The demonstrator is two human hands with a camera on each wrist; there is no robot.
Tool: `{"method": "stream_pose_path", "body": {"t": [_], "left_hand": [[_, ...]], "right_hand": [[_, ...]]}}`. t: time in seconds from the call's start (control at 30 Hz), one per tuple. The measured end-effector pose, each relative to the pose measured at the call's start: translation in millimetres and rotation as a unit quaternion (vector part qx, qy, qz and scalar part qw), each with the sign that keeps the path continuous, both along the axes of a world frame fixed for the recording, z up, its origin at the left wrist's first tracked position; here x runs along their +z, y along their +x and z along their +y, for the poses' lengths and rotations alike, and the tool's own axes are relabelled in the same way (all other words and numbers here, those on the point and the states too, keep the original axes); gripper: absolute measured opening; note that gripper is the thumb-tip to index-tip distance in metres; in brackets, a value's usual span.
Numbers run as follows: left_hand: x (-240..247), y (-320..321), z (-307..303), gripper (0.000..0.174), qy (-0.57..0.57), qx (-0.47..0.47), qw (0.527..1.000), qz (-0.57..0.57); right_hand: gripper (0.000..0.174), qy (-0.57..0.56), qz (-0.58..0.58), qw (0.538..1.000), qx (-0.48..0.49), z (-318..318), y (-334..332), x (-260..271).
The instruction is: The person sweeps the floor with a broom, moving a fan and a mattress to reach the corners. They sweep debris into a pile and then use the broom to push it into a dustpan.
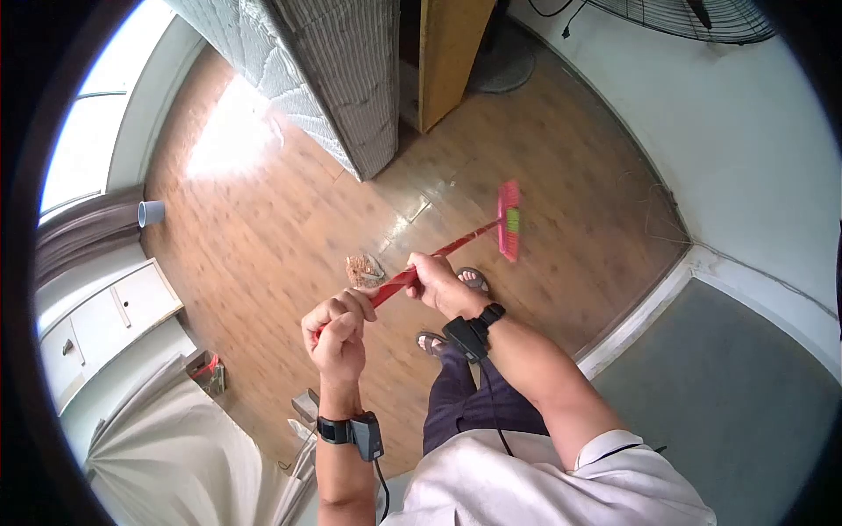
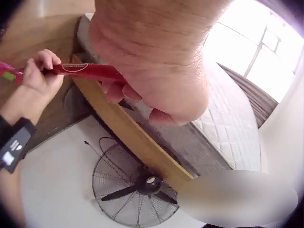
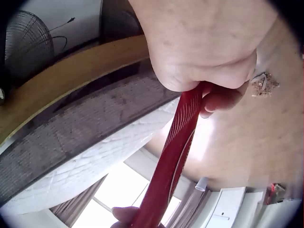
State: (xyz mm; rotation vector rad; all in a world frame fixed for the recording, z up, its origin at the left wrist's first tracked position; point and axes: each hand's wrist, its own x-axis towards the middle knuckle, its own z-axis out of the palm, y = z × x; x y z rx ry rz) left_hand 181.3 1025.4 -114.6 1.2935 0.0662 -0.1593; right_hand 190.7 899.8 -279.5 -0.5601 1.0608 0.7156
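A red broom handle (image 1: 467, 238) slants across the head view, its pink and green brush head (image 1: 510, 221) at the far right end, by the floor. My left hand (image 1: 338, 336) grips the handle near its lower-left end. Further along, my right hand (image 1: 436, 282) holds it with curled fingers, nearer the brush. The red shaft (image 3: 176, 156) runs out of my right hand (image 3: 204, 52) in the right wrist view. In the left wrist view my left hand (image 2: 152, 61) curls round the handle (image 2: 90, 71). A small debris pile (image 1: 361, 271) lies beyond the handle between my hands.
An upright mattress (image 1: 338, 79) and a wooden board (image 1: 449, 61) stand ahead. A wire fan (image 1: 693, 16) is at the upper right beside the white wall. White drawers (image 1: 123, 307), a small bucket (image 1: 151, 213) and draped cloth (image 1: 175, 430) are on the left. My sandalled feet stand below.
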Motion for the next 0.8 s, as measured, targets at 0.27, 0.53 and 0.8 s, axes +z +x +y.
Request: {"method": "stream_pose_path", "body": {"t": [0.27,0.53,0.8], "left_hand": [[74.5,-7.6,28.0,0.026,0.135,0.056,0.984,-0.106],[78.2,-42.7,27.7,0.033,0.09,0.093,0.987,-0.097],[-3.1,-103.4,52.2,0.028,0.033,0.239,0.97,0.003]], "right_hand": [[0.021,0.068,-0.062,0.985,0.148,71.8,28.9,54.5],[0.019,-0.008,-0.074,0.985,0.158,46.8,-3.7,70.1],[0.012,-0.05,-0.01,0.94,0.336,63.7,-39.0,-15.6]]}}
